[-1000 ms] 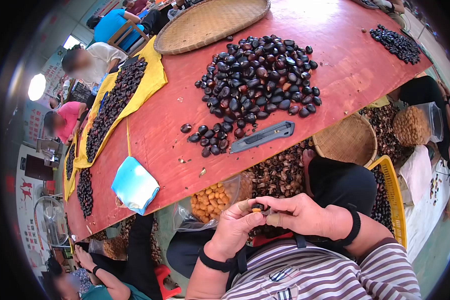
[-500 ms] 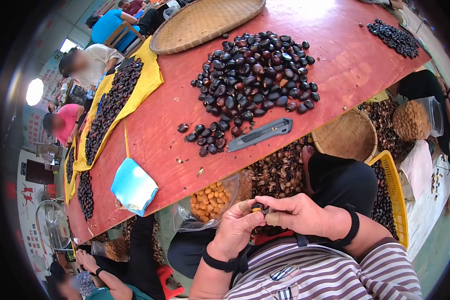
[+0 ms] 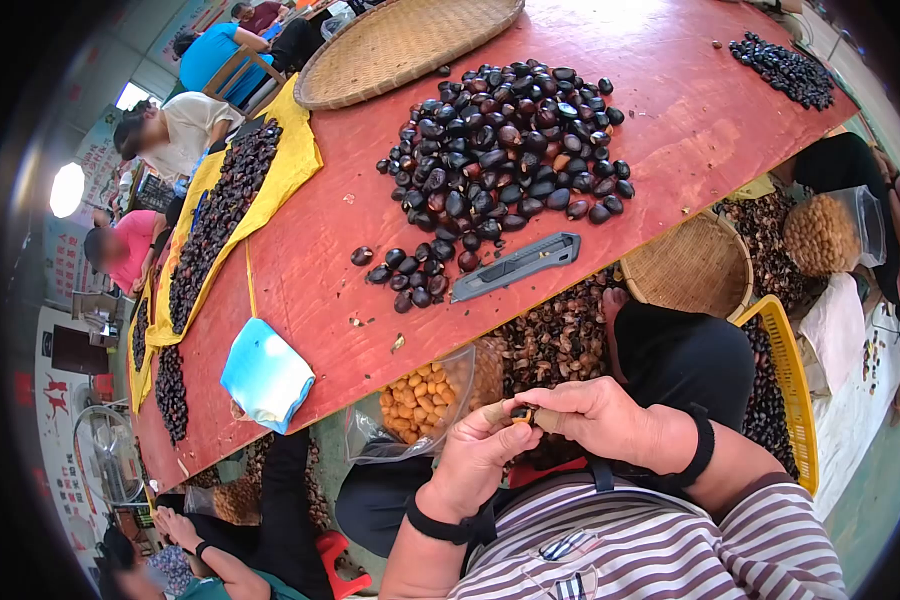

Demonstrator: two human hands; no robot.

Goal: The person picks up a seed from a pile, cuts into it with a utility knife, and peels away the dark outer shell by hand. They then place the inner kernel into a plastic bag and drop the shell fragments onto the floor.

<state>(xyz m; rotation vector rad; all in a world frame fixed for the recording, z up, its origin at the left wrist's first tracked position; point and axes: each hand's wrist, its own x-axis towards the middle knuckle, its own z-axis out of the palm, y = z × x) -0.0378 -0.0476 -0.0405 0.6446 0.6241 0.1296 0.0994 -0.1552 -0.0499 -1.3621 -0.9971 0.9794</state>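
Note:
Between my two hands, low and right of centre, is a small nut (image 3: 522,413) with a dark shell and some orange kernel showing. My left hand (image 3: 478,448) pinches it between thumb and forefinger. Closed in from the other side, my right hand (image 3: 610,428) has its fingertips on the same nut. Tape or finger covers wrap some fingertips. Just beyond my left hand, a clear plastic bag (image 3: 462,382) holds peeled orange kernels (image 3: 416,402). Many broken brown shells (image 3: 555,350) lie below the table edge.
On the red table (image 3: 360,220) are a large pile of dark nuts (image 3: 510,150), a grey box cutter (image 3: 518,268), a blue-and-white face mask (image 3: 267,372) and a woven tray (image 3: 400,50). A round basket (image 3: 690,265) and yellow crate (image 3: 792,400) stand at right. Other people sit around.
My fingers have shifted slightly on the nut, and more orange shows at its dark shell. The whole view has moved a little; the table items stay put.

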